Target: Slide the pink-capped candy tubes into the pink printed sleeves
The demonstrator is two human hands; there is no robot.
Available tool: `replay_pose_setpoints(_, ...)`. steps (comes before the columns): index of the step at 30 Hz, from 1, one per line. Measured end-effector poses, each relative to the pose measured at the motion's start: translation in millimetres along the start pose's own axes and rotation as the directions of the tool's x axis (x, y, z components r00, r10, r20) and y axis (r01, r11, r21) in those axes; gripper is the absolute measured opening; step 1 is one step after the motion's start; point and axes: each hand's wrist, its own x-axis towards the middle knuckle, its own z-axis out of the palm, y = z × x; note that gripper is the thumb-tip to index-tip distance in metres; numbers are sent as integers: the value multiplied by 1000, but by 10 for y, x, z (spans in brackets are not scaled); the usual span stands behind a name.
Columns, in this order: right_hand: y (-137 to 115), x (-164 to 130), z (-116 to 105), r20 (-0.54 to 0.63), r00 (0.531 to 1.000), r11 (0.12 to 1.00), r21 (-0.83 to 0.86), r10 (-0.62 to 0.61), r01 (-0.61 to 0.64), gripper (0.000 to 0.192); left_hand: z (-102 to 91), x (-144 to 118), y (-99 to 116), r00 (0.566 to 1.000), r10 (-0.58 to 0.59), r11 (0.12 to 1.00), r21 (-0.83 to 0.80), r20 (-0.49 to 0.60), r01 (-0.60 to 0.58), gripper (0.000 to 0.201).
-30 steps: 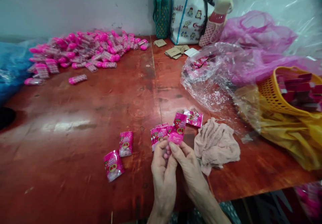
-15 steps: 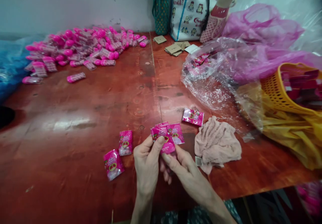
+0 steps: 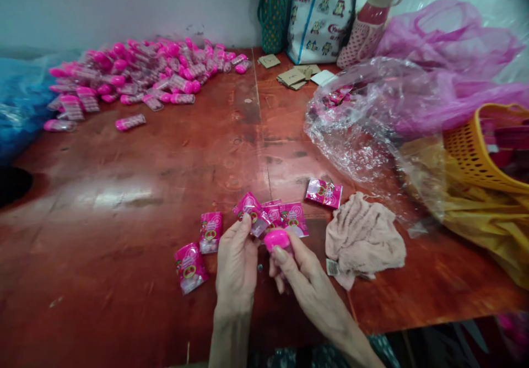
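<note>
A small pink sachet [image 3: 252,212] is pinched between the thumb and the fingers of the left hand [image 3: 236,258]; the hand is closed around its lower edge, and the sachet is tilted up and to the right above the fingertips. A round pink cap [image 3: 276,239] is held by the right hand [image 3: 294,266], whose thumb and fingers are closed on it from below, so only the top of the cap is seen. The two hands are just beside each other, and the cap is placed just under the sachet; it cannot be told if they are touching.

Just beyond the hands, more pink sachets [image 3: 289,218] are lying flat on the red-brown table [image 3: 136,191]. Left of the left hand, two single sachets [image 3: 211,232] are found, one nearer to the person than the other. Another sachet [image 3: 323,192] is seen further to the right, beyond the right hand. A crumpled beige cloth [image 3: 363,239] is lying just right of the right hand. Further right, a clear plastic bag [image 3: 363,120] and an orange basket [image 3: 475,153] are placed. Far beyond the left hand, a big heap of pink capsules [image 3: 136,76] is spread near the wall.
</note>
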Motion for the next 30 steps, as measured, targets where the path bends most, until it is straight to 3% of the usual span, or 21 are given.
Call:
replay_pose_setpoints(2,84,2,-31,-137,988,968,-246,-78,43,25,-39,37,3,996,64,997,-26,-55,-66,13)
replay_pose_setpoints(4,173,6,-61,-243,942,878,-469,-231,95,24,-66,49,8,993,81,996,-33,-86,-84,11)
replay_pose_setpoints(6,220,19,-77,-286,894,805,-580,-346,125,28,-77,40,10,993,79,996,-42,-90,-83,10)
replay_pose_setpoints(8,197,40,-74,-311,870,775,-620,-383,119,36,-70,16,4,994,73,996,-49,-76,-77,9)
replay_pose_setpoints(13,1,91,-15,-332,795,758,-610,-508,230,31,-5,-85,-45,1000,29,999,-28,11,-28,8)
replay_pose_setpoints(18,-10,114,13,-379,759,804,-509,-530,308,24,22,-155,-108,995,-14,1000,5,97,13,8)
replay_pose_setpoints(24,80,134,0,-398,722,797,-487,-566,356,23,8,-152,-110,998,-3,999,54,65,0,7)
replay_pose_setpoints(27,127,152,-6,-417,718,812,-451,-558,369,22,-23,-122,-89,993,115,987,108,25,-117,24)
replay_pose_setpoints(30,164,168,-28,-405,766,846,-419,-499,330,20,-126,-68,-76,942,335,913,255,-20,-319,34)
